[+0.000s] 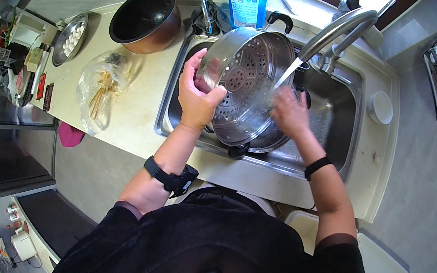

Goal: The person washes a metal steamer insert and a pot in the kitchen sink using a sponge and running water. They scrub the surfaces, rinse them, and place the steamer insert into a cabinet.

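Observation:
My left hand (pixel 199 94) grips the wall of a metal steamer basket (pixel 242 71) with a perforated base and black handles, tilted over the double-bowl sink (pixel 331 112). Water runs from the curved metal faucet (pixel 327 31) into the basket's right side. Beside that stream is my right hand (pixel 290 109), blurred, with its fingers apart at the basket's rim; no object shows in it. Another round metal pot (pixel 273 143) with black handles sits beneath the basket in the sink, mostly hidden.
A blue soap bottle (pixel 247 4) stands behind the sink. Left on the counter are a dark inner pot (pixel 150 23), a plastic bag with sticks (pixel 98 92) and a metal bowl of white round items (pixel 70 40). A white round container (pixel 380 107) lies right of the sink.

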Available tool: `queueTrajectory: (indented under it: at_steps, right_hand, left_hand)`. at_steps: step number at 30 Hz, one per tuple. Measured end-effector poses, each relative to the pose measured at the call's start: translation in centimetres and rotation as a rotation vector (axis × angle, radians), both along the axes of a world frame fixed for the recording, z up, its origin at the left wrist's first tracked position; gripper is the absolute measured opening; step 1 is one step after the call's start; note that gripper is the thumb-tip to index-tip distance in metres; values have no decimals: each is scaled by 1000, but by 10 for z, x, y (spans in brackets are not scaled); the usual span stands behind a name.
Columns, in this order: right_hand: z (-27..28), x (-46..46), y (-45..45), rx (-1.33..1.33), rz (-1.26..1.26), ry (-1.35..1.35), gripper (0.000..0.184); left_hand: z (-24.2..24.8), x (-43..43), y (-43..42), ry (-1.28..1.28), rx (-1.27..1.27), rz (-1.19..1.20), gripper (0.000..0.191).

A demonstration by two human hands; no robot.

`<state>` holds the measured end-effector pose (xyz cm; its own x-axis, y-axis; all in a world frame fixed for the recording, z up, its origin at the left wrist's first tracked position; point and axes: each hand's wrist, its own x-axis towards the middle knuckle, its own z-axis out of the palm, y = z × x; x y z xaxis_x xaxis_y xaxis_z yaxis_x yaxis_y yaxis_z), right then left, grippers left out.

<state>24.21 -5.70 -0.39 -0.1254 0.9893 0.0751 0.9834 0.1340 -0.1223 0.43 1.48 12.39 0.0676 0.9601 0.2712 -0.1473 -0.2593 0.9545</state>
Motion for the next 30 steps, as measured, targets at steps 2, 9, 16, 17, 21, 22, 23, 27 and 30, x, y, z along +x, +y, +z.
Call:
queueTrajectory:
  at_steps: [2,9,16,17,21,22,23,27,30]
  right_hand:
    - [1,30,18,295,-271,130,44]
    - [41,131,73,264,-1096,1664,45]
    - [30,122,54,164,-863,1469,43]
    - [11,127,45,39,-788,1375,41]
    - [-32,44,5,-336,-680,1369,57]
    - [-25,7,-9,-404,-654,1377,60]
    - [-27,-17,-17,-546,-589,1311,61]
    - [7,-120,-39,-847,-245,1686,69]
    - [-13,-141,-36,-743,64,1848,72]
  left_hand:
    - [-1,-3,-2,22,-38,23,68]
    - [-5,-5,-2,-64,-98,120,68]
    - [29,-1,-26,569,329,286,70]
    - [36,0,-29,595,353,276,70]
    - [50,5,-41,727,419,357,68]
    - [54,4,-45,761,418,339,68]
    - [61,6,-49,766,429,310,70]
    - [66,9,-60,775,545,317,79]
    - [71,14,-65,774,566,329,80]
